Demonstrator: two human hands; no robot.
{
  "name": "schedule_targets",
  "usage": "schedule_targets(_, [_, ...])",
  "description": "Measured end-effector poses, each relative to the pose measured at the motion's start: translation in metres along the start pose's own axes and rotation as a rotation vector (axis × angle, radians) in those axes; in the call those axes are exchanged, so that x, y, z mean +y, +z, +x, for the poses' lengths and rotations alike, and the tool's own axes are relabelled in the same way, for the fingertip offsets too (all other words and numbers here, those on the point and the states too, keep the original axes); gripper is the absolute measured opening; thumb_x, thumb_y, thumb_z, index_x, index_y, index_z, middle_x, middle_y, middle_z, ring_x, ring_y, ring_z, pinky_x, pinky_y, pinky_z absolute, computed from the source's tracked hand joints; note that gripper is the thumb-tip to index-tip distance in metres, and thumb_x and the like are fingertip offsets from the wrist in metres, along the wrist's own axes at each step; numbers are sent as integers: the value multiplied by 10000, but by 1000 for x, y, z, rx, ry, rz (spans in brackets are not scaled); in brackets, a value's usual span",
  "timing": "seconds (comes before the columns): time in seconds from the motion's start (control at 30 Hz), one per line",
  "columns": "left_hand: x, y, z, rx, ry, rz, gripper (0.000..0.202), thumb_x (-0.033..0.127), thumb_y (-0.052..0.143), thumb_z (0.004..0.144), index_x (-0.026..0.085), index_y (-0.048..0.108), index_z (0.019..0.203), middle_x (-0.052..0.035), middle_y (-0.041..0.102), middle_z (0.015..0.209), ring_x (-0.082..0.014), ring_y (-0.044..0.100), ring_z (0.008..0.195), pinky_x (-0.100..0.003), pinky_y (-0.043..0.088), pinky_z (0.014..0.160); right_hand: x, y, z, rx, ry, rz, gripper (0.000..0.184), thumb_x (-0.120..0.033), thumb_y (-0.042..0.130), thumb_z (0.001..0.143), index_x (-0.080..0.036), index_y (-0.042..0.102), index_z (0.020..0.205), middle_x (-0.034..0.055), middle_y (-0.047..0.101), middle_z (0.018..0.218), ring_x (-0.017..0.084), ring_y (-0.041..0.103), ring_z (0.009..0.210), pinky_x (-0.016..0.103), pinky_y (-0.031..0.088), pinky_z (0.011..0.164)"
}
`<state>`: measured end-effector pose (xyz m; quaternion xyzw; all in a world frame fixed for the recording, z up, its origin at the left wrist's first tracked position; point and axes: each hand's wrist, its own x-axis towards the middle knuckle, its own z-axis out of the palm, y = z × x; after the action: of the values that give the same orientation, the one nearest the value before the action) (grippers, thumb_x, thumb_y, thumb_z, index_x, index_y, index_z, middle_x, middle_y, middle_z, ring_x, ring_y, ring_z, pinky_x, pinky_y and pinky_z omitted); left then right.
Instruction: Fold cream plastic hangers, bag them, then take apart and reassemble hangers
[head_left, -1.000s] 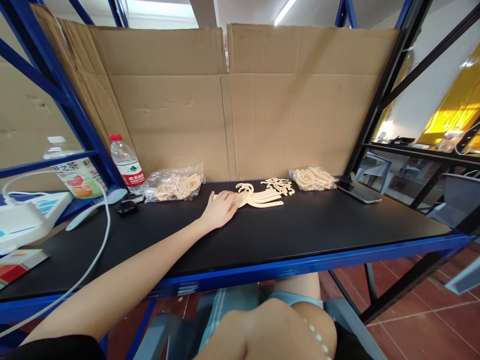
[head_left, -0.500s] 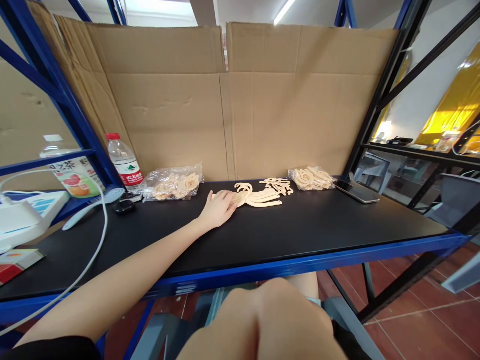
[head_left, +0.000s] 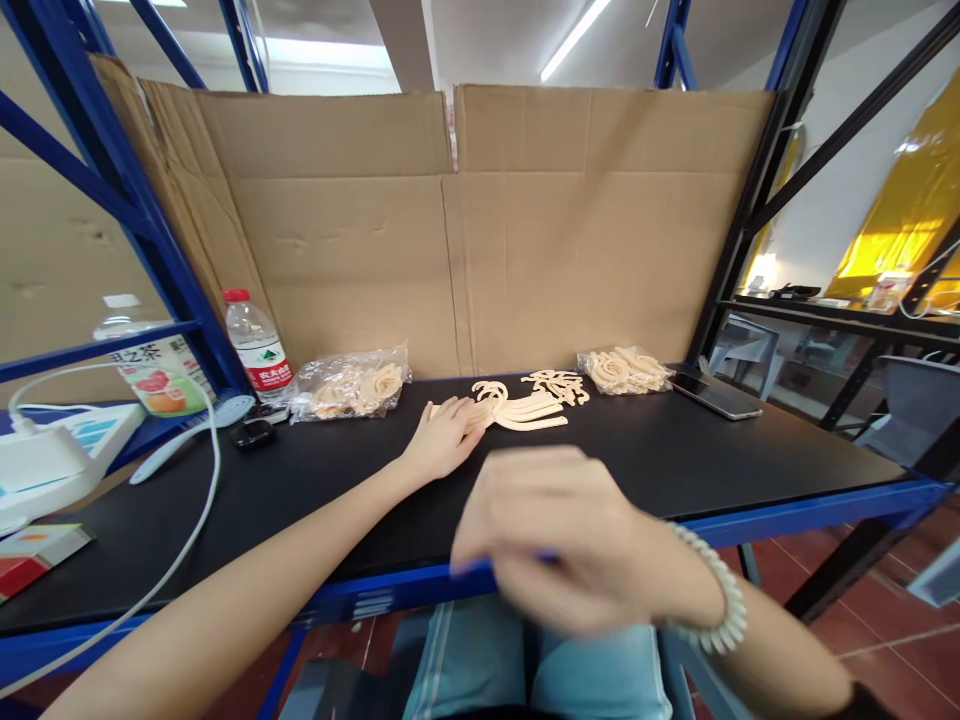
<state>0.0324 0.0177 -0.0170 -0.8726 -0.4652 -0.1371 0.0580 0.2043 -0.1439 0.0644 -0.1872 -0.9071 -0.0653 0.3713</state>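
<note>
My left hand (head_left: 446,435) lies palm down with its fingers stretched over pale wooden strips (head_left: 532,410) that fan out to the right on the black tabletop. Part of the strips is hidden under the fingers. Behind them are curled ends (head_left: 489,391) of the same pale wood. Small pale branching pieces (head_left: 556,385) lie in a loose heap just beyond. Above the table's front edge, my right hand (head_left: 547,540) is smeared by motion; its fingers look bent, and I cannot make out anything in them. A beaded bracelet (head_left: 716,590) circles that wrist.
Two clear bags of pale pieces, one left (head_left: 352,385) and one right (head_left: 624,371), lie along the cardboard wall (head_left: 337,250). A phone (head_left: 716,396) is at right. A water bottle (head_left: 259,345), white cable (head_left: 216,460) and power strip (head_left: 97,450) are at left.
My right hand has come into clear view above the table's front edge, where a large skin-coloured shape filled the bottom before. My left hand stays on the strips. The view has tilted up slightly.
</note>
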Motion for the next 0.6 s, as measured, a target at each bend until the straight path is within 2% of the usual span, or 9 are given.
schedule_targets(0.07, [6,0,-1,-35,-8,0,573,439,322,960,105,369,1423,-181,356,1510,-320,265,1426,-582,184,1137,33,6,0,-75,125,-144,319,-138,366,901,-172,677,959,91,684,893,208,641,911,366,531,878])
schedule_targets(0.13, [10,2,-1,-97,-25,-10,621,480,308,958,107,322,1454,-187,279,1540,-330,197,1447,-615,139,1131,76,18,-9,-213,269,-234,323,-181,374,928,-138,649,1092,136,675,1066,249,615,1059,419,500,948])
schedule_targets(0.2, [11,4,0,-173,-45,-29,665,518,280,956,107,270,1479,-188,214,1559,-332,145,1458,-644,106,1119,120,35,-24,-315,377,-229,420,-316,435,942,-62,564,1251,205,539,1340,302,463,1299,449,401,1078])
schedule_targets(0.27, [10,6,3,-227,-50,-42,701,540,255,954,91,236,1492,-189,176,1565,-322,129,1462,-640,97,1122,155,53,-40,-377,513,-230,584,-423,500,911,-20,493,1335,242,435,1432,347,352,1377,490,319,1132])
schedule_targets(0.33, [8,6,5,-234,-40,-41,723,547,250,952,69,228,1494,-189,174,1564,-314,138,1461,-620,107,1131,177,66,-52,-357,574,-221,576,-416,481,917,-21,505,1336,225,443,1432,341,336,1386,476,295,1147])
schedule_targets(0.4, [6,6,7,-235,-38,-36,724,544,244,954,65,222,1496,-184,172,1564,-305,134,1463,-607,102,1138,191,68,-58,-321,586,-219,529,-413,457,924,-85,533,1333,152,476,1427,305,354,1382,441,296,1151])
schedule_targets(0.47, [6,5,6,-227,-41,-37,708,534,236,957,81,220,1501,-170,173,1567,-296,120,1466,-599,86,1143,204,53,-63,-268,611,-228,486,-422,470,914,-186,547,1331,53,503,1420,266,384,1371,403,314,1146])
schedule_targets(0.53, [7,4,5,-193,-41,-44,686,522,242,958,105,228,1502,-152,188,1569,-285,112,1469,-585,71,1149,220,21,-74,-188,684,-256,431,-385,483,906,-257,562,1311,-4,527,1399,243,422,1348,380,340,1132])
schedule_targets(0.6, [7,4,4,-144,-32,-49,671,511,263,954,117,246,1497,-141,215,1567,-278,119,1469,-574,64,1155,238,-25,-95,-93,817,-311,353,-282,506,880,-244,637,1206,34,601,1316,260,506,1272,402,375,1097])
